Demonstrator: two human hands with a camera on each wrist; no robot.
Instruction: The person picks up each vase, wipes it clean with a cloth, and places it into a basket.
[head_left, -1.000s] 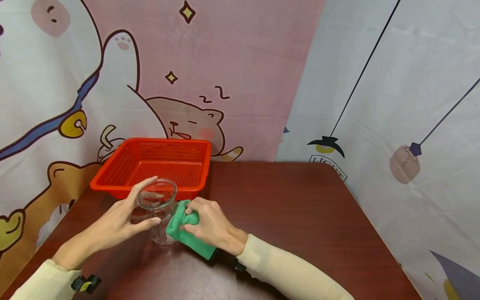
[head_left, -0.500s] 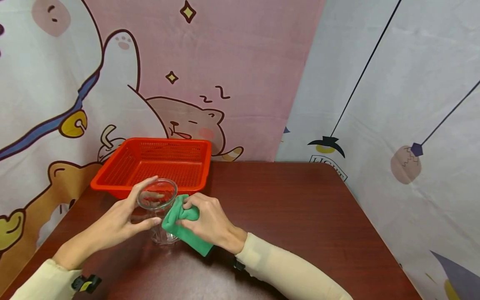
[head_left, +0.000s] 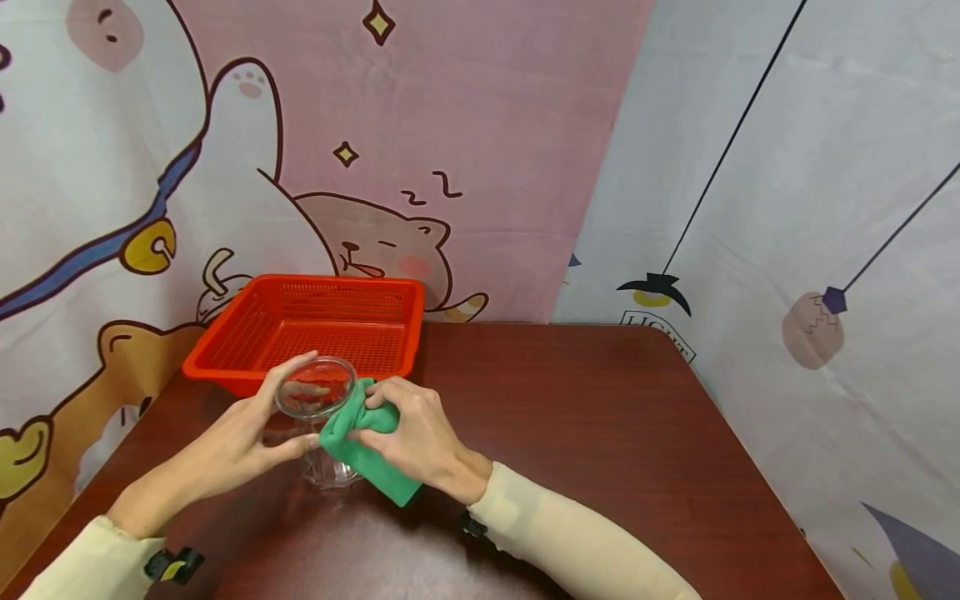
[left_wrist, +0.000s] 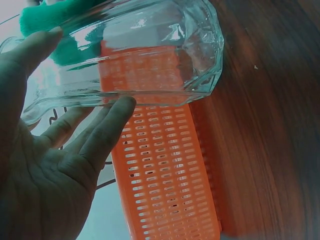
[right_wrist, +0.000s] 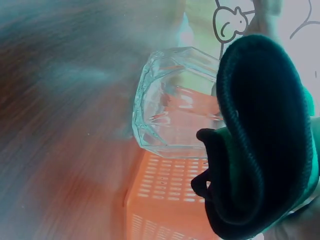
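A clear faceted glass jar (head_left: 317,417) stands upright on the dark red table (head_left: 570,417). My left hand (head_left: 258,433) grips it round the side, thumb near the rim and fingers on the far wall; the jar (left_wrist: 145,55) fills the left wrist view above my left hand (left_wrist: 55,150). My right hand (head_left: 408,433) holds a folded green cloth (head_left: 360,446) and presses it against the jar's right side, close under the rim. In the right wrist view the cloth (right_wrist: 260,140) looks dark and lies beside the jar (right_wrist: 175,100).
An orange-red perforated plastic basket (head_left: 315,329) sits just behind the jar at the table's back left, against a cartoon-print curtain. The table's right edge and rounded back corner (head_left: 675,337) lie to the right.
My right hand has slid the green cloth up and to the left along the jar's side, nearer the rim. The left hand and jar have stayed put.
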